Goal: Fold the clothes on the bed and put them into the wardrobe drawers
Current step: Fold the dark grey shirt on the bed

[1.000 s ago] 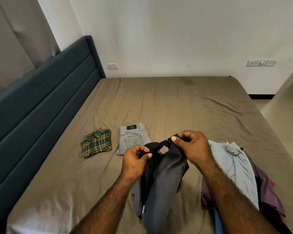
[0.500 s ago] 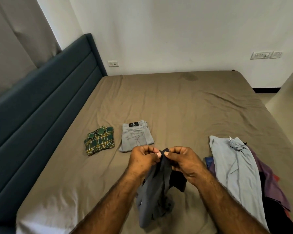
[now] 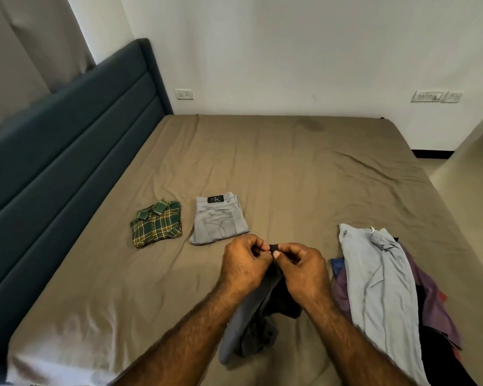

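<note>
Both the left hand (image 3: 244,264) and right hand (image 3: 301,270) pinch the top edge of a limp dark grey garment (image 3: 248,327) hanging onto the brown-sheeted bed (image 3: 262,168); each grip should slide apart to corners, spreading it flat before folding.

The only view sits on my head, looking forward and down across the bed (image 3: 290,168) from its near edge. It faces the far white wall (image 3: 290,51), with the headboard (image 3: 67,151) running along the left and floor showing at the far right. My left hand (image 3: 244,263) and right hand (image 3: 304,270) sit close beneath the lens, low in the middle. The wide angle bends the edges. No second view overlaps it.
</note>
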### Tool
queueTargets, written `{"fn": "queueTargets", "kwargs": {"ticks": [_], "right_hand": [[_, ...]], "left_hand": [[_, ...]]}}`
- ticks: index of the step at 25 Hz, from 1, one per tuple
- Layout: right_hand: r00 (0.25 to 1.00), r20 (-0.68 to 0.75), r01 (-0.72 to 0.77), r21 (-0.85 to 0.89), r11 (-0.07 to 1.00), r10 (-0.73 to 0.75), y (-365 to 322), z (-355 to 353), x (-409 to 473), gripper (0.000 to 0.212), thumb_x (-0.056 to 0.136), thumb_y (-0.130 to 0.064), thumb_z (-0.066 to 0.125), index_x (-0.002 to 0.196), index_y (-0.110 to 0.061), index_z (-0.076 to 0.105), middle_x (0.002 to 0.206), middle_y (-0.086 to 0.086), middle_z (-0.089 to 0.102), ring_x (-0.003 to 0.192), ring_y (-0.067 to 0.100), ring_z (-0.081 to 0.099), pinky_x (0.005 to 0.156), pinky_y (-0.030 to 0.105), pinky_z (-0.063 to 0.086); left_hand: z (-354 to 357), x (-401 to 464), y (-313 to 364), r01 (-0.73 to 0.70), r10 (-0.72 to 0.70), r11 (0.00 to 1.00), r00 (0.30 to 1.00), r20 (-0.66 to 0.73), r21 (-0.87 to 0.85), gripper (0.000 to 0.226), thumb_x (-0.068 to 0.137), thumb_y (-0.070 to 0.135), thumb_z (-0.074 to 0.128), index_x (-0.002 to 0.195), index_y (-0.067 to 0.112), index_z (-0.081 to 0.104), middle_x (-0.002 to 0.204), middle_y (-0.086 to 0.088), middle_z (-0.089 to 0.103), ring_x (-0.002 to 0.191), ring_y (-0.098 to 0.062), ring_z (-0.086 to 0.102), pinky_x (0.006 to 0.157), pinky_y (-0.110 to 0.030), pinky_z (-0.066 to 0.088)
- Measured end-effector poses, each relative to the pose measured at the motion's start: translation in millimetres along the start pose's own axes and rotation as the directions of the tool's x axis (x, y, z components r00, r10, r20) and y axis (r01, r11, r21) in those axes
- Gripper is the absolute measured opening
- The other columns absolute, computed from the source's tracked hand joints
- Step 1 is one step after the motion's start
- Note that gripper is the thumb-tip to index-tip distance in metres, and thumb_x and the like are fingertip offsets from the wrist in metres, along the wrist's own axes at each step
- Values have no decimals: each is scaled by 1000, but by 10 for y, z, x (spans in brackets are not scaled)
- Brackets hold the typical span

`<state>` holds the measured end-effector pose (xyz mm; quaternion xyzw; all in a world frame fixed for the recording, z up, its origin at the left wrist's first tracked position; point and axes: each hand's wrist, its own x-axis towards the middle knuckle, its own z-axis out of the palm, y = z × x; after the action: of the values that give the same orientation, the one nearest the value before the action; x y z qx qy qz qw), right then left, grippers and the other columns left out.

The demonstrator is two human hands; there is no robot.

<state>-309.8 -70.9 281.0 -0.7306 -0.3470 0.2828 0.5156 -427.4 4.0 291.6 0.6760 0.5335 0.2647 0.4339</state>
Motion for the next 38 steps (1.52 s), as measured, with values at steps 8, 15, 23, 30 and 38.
{"fn": "queueTargets", "kwargs": {"ticks": [8,15,23,30,38], "right_hand": [[990,49,-142,150,978,136,66,17,125,14,82,-13,89,82,-26,82,80,-3,79,80,21,78,81,47,65],[986,75,-166,338,926,150,129,23,191,14,89,-2,80,92,-15,80,87,5,81,88,31,78,82,43,64],[998,16,59,167,984,-62,40,-67,184,18,86,-8,84,96,-23,83,88,-14,79,85,4,76,77,19,60],[998,-47,56,106,993,-51,-39,-42,207,18,92,-7,77,93,-25,77,88,-13,76,82,-3,71,69,13,57],[962,-111,252,18,967,-249,31,-18,106,17,88,2,78,100,-9,83,92,-6,74,86,-1,71,73,7,52]], "left_hand": [[-30,27,-52,-89,88,992,996,-19,-88,15,86,3,74,89,17,76,80,5,76,75,-9,72,74,-33,64],[-71,73,26,-153,155,986,988,25,-60,14,86,4,75,86,17,76,77,5,75,72,-15,71,68,-29,60],[-12,177,98,-94,96,992,995,23,-80,19,87,3,76,86,22,76,80,3,77,76,-16,74,72,-33,64],[12,177,125,-54,55,993,998,10,-109,11,87,4,77,89,15,77,80,1,77,75,-10,74,73,-29,64],[-2,152,145,-61,64,991,998,20,-123,13,86,1,77,87,14,76,80,2,76,72,-6,71,73,-27,63]]}}
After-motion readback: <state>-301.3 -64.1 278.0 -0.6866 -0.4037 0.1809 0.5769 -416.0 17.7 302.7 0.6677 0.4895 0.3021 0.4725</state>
